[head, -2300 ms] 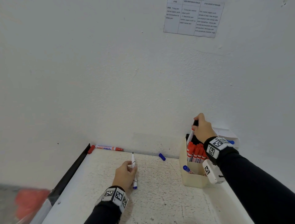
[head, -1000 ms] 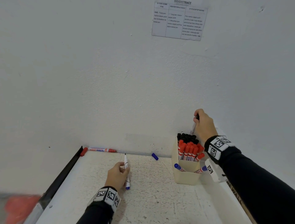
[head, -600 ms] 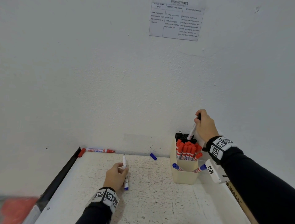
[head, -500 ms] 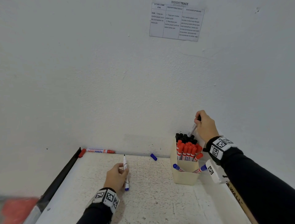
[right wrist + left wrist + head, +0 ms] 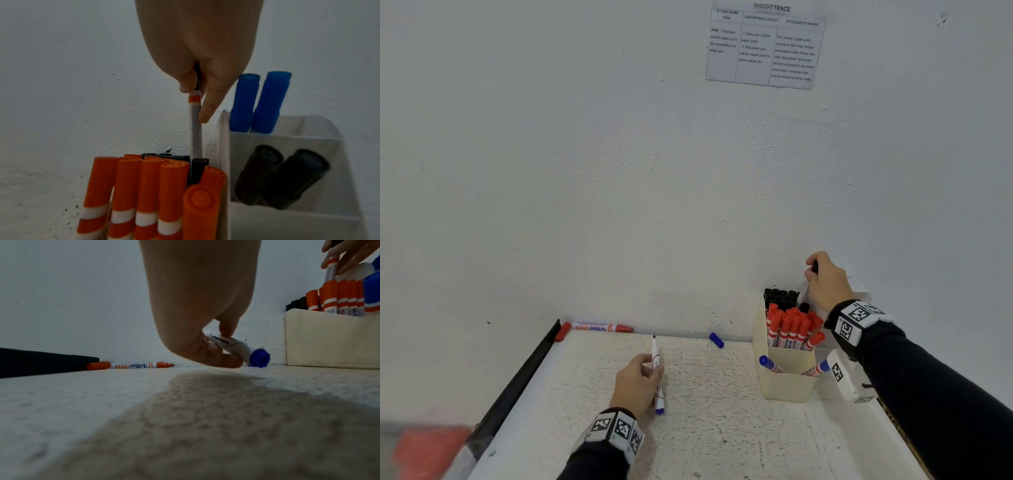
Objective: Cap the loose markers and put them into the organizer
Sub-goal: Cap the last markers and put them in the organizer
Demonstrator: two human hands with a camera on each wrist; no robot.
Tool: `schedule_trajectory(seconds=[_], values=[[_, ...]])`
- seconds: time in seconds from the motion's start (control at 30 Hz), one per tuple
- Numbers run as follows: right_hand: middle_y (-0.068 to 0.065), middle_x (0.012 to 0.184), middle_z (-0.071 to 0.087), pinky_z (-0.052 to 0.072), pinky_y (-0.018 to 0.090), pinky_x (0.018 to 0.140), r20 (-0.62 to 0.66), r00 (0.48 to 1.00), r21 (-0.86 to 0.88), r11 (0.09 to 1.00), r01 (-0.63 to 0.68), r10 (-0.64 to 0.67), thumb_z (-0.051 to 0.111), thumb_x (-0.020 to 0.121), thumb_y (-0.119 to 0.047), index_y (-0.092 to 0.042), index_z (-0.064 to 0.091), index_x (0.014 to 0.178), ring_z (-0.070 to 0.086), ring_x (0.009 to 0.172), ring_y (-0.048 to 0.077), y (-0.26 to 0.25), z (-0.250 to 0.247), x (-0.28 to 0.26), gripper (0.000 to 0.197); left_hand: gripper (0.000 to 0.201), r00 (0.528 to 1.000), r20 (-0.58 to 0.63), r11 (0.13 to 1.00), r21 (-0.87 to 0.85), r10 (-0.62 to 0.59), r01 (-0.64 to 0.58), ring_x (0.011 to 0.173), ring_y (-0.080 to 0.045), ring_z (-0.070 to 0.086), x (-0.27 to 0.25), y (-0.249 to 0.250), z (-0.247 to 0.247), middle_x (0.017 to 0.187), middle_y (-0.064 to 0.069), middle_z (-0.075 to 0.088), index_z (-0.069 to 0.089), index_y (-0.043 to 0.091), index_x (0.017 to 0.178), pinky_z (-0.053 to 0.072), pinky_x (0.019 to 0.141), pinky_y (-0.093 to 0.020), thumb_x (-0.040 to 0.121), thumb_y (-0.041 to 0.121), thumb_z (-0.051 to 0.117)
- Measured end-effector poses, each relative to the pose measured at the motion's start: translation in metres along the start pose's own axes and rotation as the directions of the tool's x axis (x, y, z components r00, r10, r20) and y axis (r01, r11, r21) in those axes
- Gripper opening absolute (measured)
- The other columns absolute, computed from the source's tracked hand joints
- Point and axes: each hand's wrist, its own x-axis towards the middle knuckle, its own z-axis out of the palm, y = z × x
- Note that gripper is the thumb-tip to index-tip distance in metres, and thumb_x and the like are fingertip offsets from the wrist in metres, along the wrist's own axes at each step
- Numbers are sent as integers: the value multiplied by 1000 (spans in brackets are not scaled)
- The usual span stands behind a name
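Unmoved: both hands gripping one marker each (left (image 5: 636, 383) uncapped (image 5: 656, 370), right (image 5: 827, 281) black-capped (image 5: 196, 123)).

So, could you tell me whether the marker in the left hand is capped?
Uncapped: the marker in the left hand shows a bare dark tip, and a blue cap lies apart.

white wall (image 5: 585, 171), printed sheet (image 5: 763, 48), speckled tabletop (image 5: 722, 428)
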Motion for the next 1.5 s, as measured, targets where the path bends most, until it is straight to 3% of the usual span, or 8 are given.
schedule_trajectory(seconds=[0.13,0.23,0.4,0.63,0.9,1.2,1.3,1.5], values=[[26,119,44,38,31,80,118,992,-141,990,-31,48,47,86,12,3,44,121,51,101,35,-7,11,0,36,31,1000,-2,1000,-3,-5,5,74,-16,61,-1,0,0,82,-2,62,55,10,119,54,71,-31,90,21,58],[26,101,50,46,40,73,60,994,-114,990,-86,94,47,81,17,1,39,114,56,91,34,-11,15,4,38,32,1000,-1,1000,5,5,-5,72,-13,60,-1,-1,0,82,0,61,54,10,120,50,64,-22,90,21,58],[31,111,53,46,39,75,62,982,-255,954,-158,180,49,89,5,8,42,115,57,96,41,-11,15,9,27,31,1000,2,1000,4,-7,7,75,-16,62,0,-1,1,82,1,60,54,12,119,56,72,-31,90,22,58],[27,125,52,45,35,89,133,936,-366,894,-258,325,45,92,1,9,44,120,53,115,36,-25,17,12,29,33,1000,7,1000,5,-4,4,75,-16,62,0,0,1,83,0,61,53,10,121,53,68,-26,90,22,58],[28,132,43,40,39,97,46,924,-307,886,-348,379,42,93,2,9,35,125,47,120,39,-33,22,10,34,32,1000,13,1000,3,-12,12,78,-19,64,0,0,1,83,-1,63,55,12,119,56,74,-32,89,23,59],[5,117,61,42,30,95,184,901,-559,796,-232,392,36,99,-20,-9,58,114,57,110,21,-29,42,-11,29,31,1000,13,1000,-26,-6,6,74,-18,62,-1,0,1,82,-1,62,56,13,118,56,71,-31,89,21,59],[10,121,57,43,31,90,180,909,-584,785,-209,376,39,98,-22,-7,52,121,56,112,24,-39,39,-16,30,31,1000,6,1000,-22,-7,8,74,-16,62,-1,0,2,82,-1,62,56,12,118,54,69,-26,89,22,59],[15,130,47,37,45,103,279,904,-588,802,-107,325,41,92,-28,-8,50,119,45,119,35,-53,62,-12,35,33,999,-43,999,-40,-17,16,71,-9,57,-1,2,0,83,1,60,54,11,123,45,60,-15,91,20,55]])
